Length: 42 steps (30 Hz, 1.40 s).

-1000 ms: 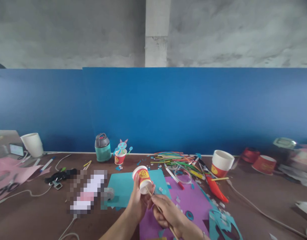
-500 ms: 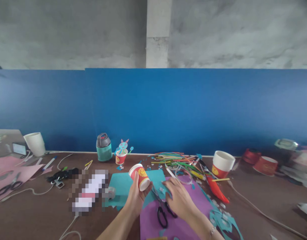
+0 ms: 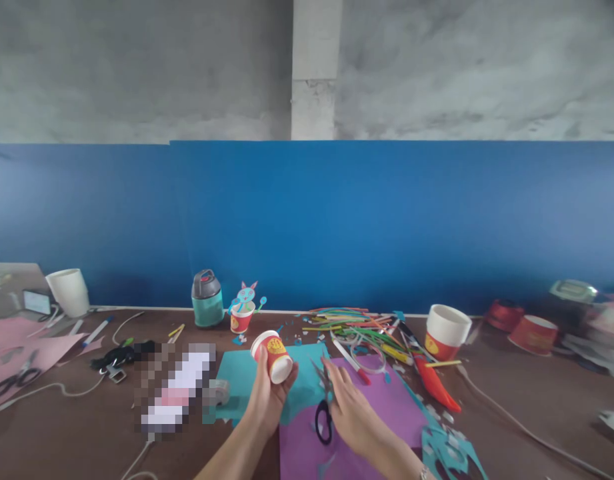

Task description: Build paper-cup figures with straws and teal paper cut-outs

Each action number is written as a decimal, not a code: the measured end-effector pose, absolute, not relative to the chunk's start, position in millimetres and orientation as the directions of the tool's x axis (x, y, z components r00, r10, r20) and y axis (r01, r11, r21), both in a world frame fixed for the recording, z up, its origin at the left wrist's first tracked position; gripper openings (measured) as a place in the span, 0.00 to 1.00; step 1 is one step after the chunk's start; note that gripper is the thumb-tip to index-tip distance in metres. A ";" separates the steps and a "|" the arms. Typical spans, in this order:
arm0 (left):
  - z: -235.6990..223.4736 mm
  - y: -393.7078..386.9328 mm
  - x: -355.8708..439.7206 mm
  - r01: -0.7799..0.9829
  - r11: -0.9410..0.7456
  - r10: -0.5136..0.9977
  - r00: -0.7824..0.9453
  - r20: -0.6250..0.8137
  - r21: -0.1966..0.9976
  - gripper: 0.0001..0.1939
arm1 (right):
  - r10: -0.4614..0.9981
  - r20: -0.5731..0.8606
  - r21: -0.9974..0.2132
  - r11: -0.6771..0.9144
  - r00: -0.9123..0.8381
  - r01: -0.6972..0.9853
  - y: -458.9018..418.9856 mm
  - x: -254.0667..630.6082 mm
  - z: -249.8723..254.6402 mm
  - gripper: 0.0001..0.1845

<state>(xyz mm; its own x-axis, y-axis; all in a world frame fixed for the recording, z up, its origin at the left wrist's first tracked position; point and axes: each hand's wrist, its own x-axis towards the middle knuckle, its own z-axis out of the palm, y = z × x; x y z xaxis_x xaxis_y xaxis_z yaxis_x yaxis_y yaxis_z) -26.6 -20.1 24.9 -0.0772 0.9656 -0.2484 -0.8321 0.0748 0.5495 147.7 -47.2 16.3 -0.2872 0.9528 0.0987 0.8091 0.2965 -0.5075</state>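
My left hand (image 3: 269, 393) is wrapped round a small red and white paper cup (image 3: 275, 353) with a yellow print, tipped on its side above the blue paper. My right hand (image 3: 354, 407) holds nothing that I can see; its fingers are stretched out over the black-handled scissors (image 3: 323, 421), hiding part of them. Under the scissors lie a blue sheet (image 3: 239, 373) and a purple sheet (image 3: 387, 403). Just beyond the right hand rests a white marker with a red end (image 3: 354, 363).
Behind stands a decorated cup with a blue cat figure (image 3: 244, 313), beside a teal lidded container (image 3: 207, 300). Colourful pipe cleaners and strips (image 3: 357, 323) lie at the back. A mug (image 3: 447, 331) stands right, a tape roll (image 3: 218, 393) left. Paper scraps (image 3: 451, 450) lie front right.
My right hand has shifted left and slightly down onto the scissors, uncovering the marker's red end. The cup in my left hand has moved slightly left.
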 end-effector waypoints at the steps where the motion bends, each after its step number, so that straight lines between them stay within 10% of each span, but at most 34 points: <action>1: 25.4 -19.4 -27.4 -0.836 0.070 0.961 -0.089 -0.261 0.544 0.13 | 0.944 0.133 -0.551 0.323 -0.301 0.770 -46.6 148.6 17.2 0.40; 6: 25.0 -16.0 -28.8 -0.852 0.061 0.946 -0.118 -0.302 0.521 0.14 | 0.834 0.259 -0.610 0.532 -0.487 0.587 -54.1 144.8 32.4 0.30; 34: 21.7 -18.2 -19.6 -0.825 0.134 0.946 -0.059 -0.319 0.550 0.17 | 0.814 0.224 -0.301 0.581 -0.536 0.757 -69.7 123.6 43.0 0.32; 42: 20.3 -17.0 -18.5 -0.752 0.089 0.959 -0.112 -0.260 0.653 0.21 | 0.835 0.289 -0.584 0.541 -0.468 0.605 -67.7 121.7 29.7 0.28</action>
<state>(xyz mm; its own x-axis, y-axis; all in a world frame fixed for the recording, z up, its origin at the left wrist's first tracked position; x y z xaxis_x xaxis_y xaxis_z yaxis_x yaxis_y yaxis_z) -18.5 -17.0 20.3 -0.1123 0.9591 -0.2599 -0.7517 0.0890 0.6534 121.7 -67.7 29.7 -0.4681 0.8349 0.2894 0.6048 0.5415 -0.5839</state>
